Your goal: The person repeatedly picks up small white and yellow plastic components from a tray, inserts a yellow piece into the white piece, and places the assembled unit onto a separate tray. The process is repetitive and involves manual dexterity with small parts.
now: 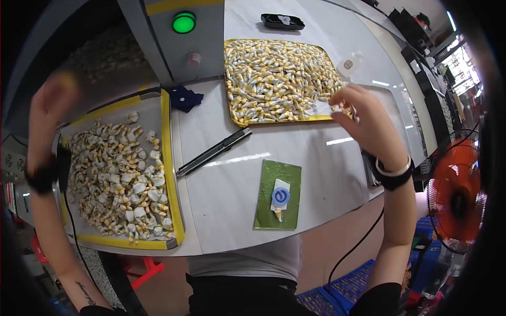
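My right hand (363,118) hovers over the near right corner of a yellow-rimmed tray (234,113) heaped with small white and yellow tubes, and pinches one small tube (337,108) between its fingertips. My left hand (52,100) is raised and blurred above the far left of a second yellow-rimmed tray (171,174) that holds several squashed tubes; whether it holds anything cannot be told. A green cutting mat (278,195) lies near the table's front edge with one tube and a blue round piece (280,198) on it.
A black utility knife (213,152) lies between the trays. A dark blue cloth (185,98), a green round button (184,23) and a black device (282,21) sit farther back. An orange fan (456,197) stands at the right, blue crates below.
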`<state>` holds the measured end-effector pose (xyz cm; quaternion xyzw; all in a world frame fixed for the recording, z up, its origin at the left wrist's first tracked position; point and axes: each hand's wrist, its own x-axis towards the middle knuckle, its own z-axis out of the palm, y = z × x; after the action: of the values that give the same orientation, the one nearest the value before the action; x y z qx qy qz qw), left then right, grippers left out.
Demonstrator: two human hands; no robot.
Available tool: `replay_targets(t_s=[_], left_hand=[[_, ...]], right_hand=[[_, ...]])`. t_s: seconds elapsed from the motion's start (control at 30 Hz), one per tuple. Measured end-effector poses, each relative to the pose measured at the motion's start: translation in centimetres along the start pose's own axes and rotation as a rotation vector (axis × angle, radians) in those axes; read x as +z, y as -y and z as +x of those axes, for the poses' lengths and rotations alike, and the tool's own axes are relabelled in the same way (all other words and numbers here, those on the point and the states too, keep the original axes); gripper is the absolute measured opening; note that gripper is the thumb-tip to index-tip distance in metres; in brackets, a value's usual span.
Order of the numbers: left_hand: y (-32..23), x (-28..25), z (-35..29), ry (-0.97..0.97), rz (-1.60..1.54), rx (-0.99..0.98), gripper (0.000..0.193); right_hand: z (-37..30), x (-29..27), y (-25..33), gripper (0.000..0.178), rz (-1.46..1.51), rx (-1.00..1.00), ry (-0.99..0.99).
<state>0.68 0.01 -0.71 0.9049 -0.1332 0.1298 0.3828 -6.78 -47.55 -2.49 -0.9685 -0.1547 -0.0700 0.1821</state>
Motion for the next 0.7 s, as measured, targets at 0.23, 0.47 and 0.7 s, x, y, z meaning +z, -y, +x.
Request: replay_targets(t_s=[0.23,0.47,0.7], left_hand=[[-12.7,2.5,-12.4,0.93,-0.979,0.285,0.025],[-10.8,11.2,-15.1,1.01,-1.49,0.221,0.037],[-11.9,14.8,-17.6,0.969,-1.887,-0.209,0.027]], right_hand=[[5.1,3.6,-1.1,0.009,-0.014,-0.16,0.009],[3.8,4.5,-2.3,0.008,-0.135,-0.076,0.032],[3.6,4.3,-2.0,0.016,-0.191,-0.124,0.026]])
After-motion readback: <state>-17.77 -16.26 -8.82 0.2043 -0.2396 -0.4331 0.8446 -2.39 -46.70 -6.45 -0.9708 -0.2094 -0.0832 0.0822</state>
